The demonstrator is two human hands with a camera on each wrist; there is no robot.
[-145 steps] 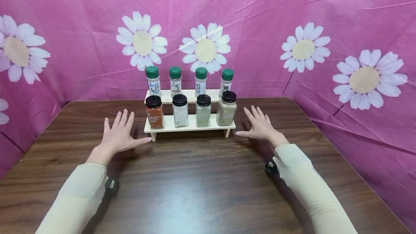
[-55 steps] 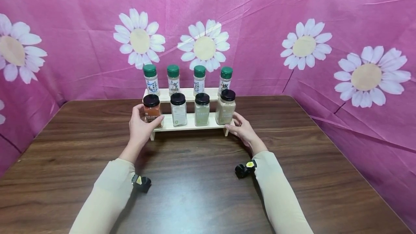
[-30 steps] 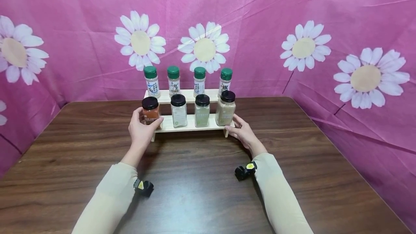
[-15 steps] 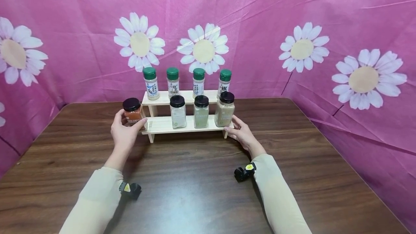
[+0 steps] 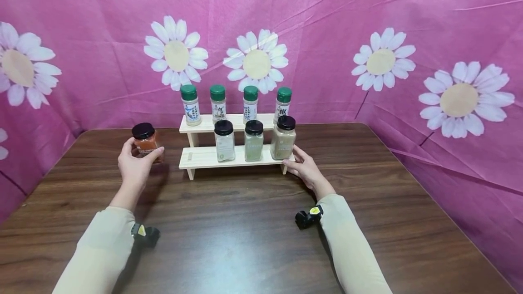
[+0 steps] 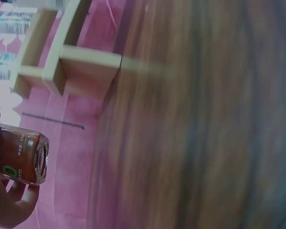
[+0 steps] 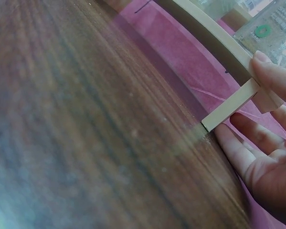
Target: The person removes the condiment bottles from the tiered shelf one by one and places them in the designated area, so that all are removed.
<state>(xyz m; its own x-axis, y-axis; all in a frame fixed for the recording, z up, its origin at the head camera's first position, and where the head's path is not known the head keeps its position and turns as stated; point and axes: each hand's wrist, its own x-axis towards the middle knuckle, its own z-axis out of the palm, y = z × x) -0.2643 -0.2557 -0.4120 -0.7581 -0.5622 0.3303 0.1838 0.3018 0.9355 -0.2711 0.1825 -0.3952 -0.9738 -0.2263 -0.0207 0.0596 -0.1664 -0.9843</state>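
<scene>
We find the left hand (image 5: 134, 165) grasping a squarish clear jar of red-orange powder with a black lid (image 5: 147, 143), thumb across the front, fingers curled round the left side. The jar is lifted, roughly upright, left of the rack and apart from it. The thumb covers part of the label; in the left wrist view the lid falls outside the frame.

The right hand (image 5: 307, 169) grips the right end of the lower shelf of a pale wooden two-tier rack (image 5: 204, 155): thumb on the shelf edge, other fingers beside the end leg. In the head view we lose some of its fingertips behind the shelf; the right wrist view shows more.

Both forearms reach forward in cream sleeves (image 5: 96, 251), cut off at the bottom edge; the left is angled outward.

Count: three squarish clear jars with black lids (image 5: 254, 146) on the lower shelf, its left end bare; four small round bottles with green caps (image 5: 192, 111) on the upper, the rightmost partly hidden. One black device (image 5: 146, 236) sits at each wrist.

Beneath, a dark brown wood-grain table (image 5: 229, 239), blurred in the left wrist view; behind, a pink cloth with white daisies (image 5: 318, 35).
</scene>
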